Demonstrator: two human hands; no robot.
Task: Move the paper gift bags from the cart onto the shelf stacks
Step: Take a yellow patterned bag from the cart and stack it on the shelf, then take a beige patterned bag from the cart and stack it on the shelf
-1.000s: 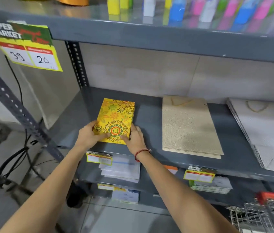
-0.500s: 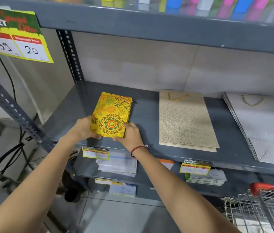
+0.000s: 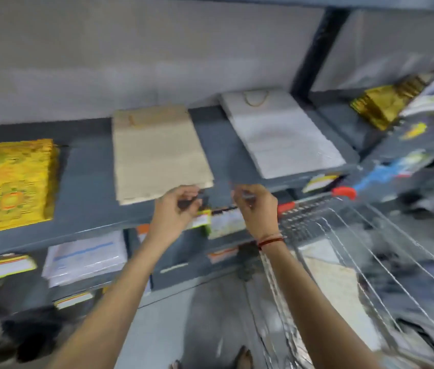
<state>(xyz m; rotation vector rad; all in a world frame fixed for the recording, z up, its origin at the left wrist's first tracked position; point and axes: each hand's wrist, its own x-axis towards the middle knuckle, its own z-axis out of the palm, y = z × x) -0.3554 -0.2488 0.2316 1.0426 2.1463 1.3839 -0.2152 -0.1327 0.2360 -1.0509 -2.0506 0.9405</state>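
Note:
The frame is blurred by motion. A stack of yellow patterned gift bags (image 3: 11,182) lies flat at the left of the grey shelf (image 3: 85,198). A beige bag stack (image 3: 157,153) lies in the middle and a white bag stack (image 3: 285,134) further right. My left hand (image 3: 176,209) hovers at the shelf's front edge below the beige stack, fingers loosely curled, holding nothing. My right hand (image 3: 255,206) is level with it, near the cart, also empty. The wire cart (image 3: 343,235) stands at the right, with a beige bag (image 3: 335,283) lying inside.
Gold bags (image 3: 386,102) sit on the adjoining shelf unit at the far right. Price tags (image 3: 319,181) hang on the shelf edge. Lower shelves hold white packets (image 3: 85,259). The cart's red handle end (image 3: 343,193) is close to my right hand.
Both hands have let go of the yellow bag, which now lies on its stack. The view and both hands have swung right, towards the cart.

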